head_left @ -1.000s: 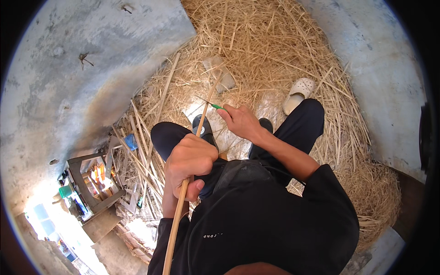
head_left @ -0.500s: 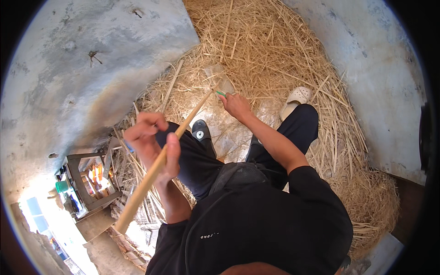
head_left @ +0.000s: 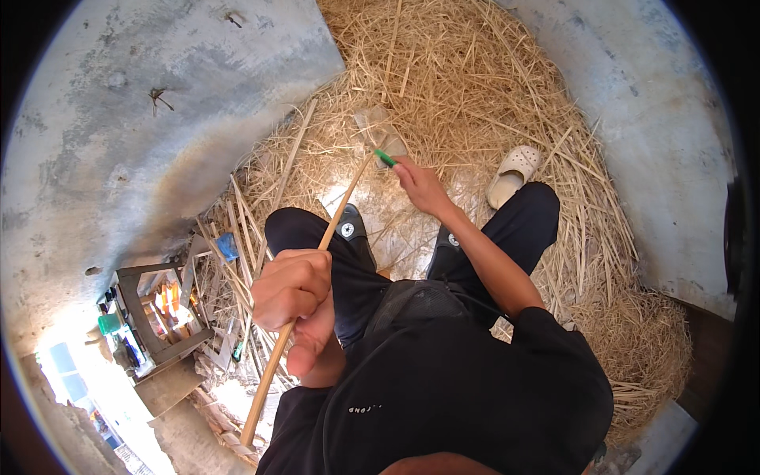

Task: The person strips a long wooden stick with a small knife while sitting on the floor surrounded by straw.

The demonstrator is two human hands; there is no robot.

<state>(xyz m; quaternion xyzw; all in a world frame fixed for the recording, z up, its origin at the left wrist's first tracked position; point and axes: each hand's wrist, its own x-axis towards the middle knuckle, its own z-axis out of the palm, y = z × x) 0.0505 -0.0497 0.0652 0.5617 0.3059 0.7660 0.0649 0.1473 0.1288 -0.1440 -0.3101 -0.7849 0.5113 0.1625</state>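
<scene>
A long, pale wooden stick point(head_left: 273, 372) slants from the lower left up to the middle of the view. My left hand point(head_left: 291, 291) is closed round it over my left thigh, fingers wrapped and thumb low. At the stick's far, thinner end, my right hand point(head_left: 421, 188) grips a small tool with a green handle point(head_left: 385, 158). The tool's working end lies against or close beside the stick tip and is too small to make out. Beneath that tip, a flat stone-like block point(head_left: 372, 120) rests among the shavings.
Straw-like shavings point(head_left: 451, 71) cover much of the floor. A beige clog point(head_left: 514, 176) lies beyond my right knee. Long thin strips point(head_left: 245, 214) and a wooden frame point(head_left: 162, 313) with odds and ends stand at my left. Grey-blue walls point(head_left: 158, 119) close in on both sides.
My left hand has gone from loose, parted fingers to a closed grip on the stick, lower down. The stick's near end has swung right and down. My right hand shifted slightly right.
</scene>
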